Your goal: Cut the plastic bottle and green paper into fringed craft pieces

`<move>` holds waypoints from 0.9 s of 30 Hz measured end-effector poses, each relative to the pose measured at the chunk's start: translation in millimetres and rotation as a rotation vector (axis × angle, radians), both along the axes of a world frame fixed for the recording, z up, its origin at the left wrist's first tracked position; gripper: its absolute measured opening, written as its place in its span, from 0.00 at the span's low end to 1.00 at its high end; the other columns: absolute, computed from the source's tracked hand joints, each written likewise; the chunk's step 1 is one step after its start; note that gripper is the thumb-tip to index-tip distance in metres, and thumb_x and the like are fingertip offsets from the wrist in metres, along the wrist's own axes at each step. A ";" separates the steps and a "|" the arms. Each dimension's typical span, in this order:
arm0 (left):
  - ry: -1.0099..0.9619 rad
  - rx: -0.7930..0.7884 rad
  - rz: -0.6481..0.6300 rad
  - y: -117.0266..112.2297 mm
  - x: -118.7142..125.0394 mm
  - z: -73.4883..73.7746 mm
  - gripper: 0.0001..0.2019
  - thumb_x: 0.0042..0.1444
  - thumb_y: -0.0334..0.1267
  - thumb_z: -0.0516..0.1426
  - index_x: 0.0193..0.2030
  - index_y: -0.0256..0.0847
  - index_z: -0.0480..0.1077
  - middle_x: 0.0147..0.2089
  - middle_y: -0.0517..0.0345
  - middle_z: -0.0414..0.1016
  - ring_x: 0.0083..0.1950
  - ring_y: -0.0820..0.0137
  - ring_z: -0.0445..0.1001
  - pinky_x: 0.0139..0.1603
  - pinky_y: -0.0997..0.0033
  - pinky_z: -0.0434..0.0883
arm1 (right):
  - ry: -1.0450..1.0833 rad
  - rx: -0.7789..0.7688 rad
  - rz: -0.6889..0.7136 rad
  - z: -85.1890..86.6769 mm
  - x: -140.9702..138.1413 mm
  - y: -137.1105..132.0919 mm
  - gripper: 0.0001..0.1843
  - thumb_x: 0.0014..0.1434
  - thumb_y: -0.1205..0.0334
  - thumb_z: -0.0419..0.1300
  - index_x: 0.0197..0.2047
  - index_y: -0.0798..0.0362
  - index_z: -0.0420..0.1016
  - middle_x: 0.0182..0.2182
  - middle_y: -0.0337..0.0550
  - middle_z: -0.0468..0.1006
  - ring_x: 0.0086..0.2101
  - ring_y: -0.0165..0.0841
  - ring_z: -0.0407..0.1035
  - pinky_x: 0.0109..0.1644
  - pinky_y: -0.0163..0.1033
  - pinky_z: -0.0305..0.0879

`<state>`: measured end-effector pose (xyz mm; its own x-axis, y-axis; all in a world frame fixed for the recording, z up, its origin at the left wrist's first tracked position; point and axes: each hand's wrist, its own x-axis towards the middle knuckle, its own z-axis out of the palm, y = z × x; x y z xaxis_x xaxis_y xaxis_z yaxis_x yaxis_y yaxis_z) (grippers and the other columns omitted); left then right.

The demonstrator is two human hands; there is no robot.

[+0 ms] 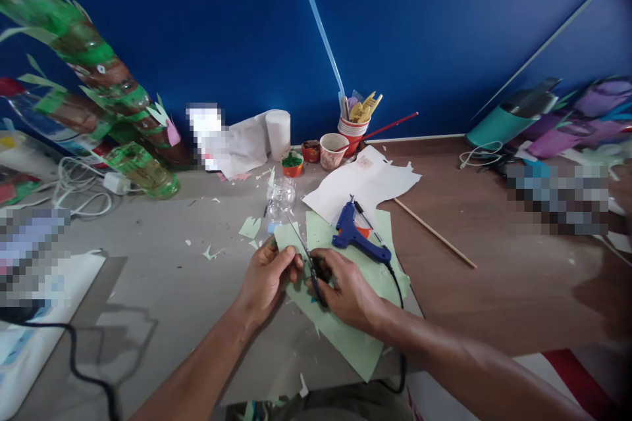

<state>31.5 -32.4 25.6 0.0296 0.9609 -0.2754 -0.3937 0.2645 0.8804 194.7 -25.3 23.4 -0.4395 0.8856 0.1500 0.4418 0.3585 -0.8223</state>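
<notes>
My left hand (266,276) pinches the edge of a pale green paper sheet (345,335) that lies on the floor in front of me. My right hand (345,289) is closed around black-handled scissors (309,263), whose blades point up and away into the top edge of the green paper. A blue glue gun (358,237) rests on the green paper just beyond my right hand, its black cord (397,289) running back toward me.
A white paper sheet (365,181), a clear plastic bottle piece (280,197), paper cups (333,150) with craft sticks, a thin wooden stick (434,233), green paper scraps (250,227) and painted bottle crafts (99,92) lie around. White cables (81,187) lie at left.
</notes>
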 end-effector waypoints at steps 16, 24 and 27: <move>0.046 0.003 0.016 0.7 -1.6 0.0 0.09 0.51 0.40 0.60 0.28 0.38 0.66 0.23 0.64 0.69 0.20 0.81 0.63 0.24 0.79 0.61 | 0.021 -0.004 0.000 -3.7 -0.9 -1.7 0.17 0.51 0.72 0.55 0.46 0.54 0.66 0.33 0.43 0.73 0.32 0.32 0.67 0.36 0.36 0.64; 0.068 0.011 0.040 1.7 0.5 2.6 0.10 0.49 0.41 0.60 0.28 0.38 0.65 0.23 0.65 0.67 0.20 0.81 0.60 0.24 0.78 0.60 | 0.024 -0.002 -0.007 -4.8 -0.6 -1.8 0.17 0.51 0.73 0.54 0.46 0.53 0.66 0.32 0.42 0.73 0.31 0.32 0.68 0.35 0.35 0.64; 0.055 0.031 0.061 2.2 0.0 3.8 0.10 0.49 0.41 0.60 0.29 0.39 0.63 0.22 0.69 0.62 0.19 0.82 0.57 0.26 0.78 0.62 | 0.022 -0.009 -0.012 -3.6 -1.0 -1.8 0.17 0.51 0.72 0.54 0.45 0.53 0.66 0.32 0.43 0.74 0.32 0.32 0.68 0.36 0.36 0.65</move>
<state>31.4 -30.2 29.4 -0.0439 0.9684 -0.2453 -0.3591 0.2139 0.9085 193.7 -27.1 19.8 -0.4255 0.8923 0.1511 0.4279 0.3454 -0.8352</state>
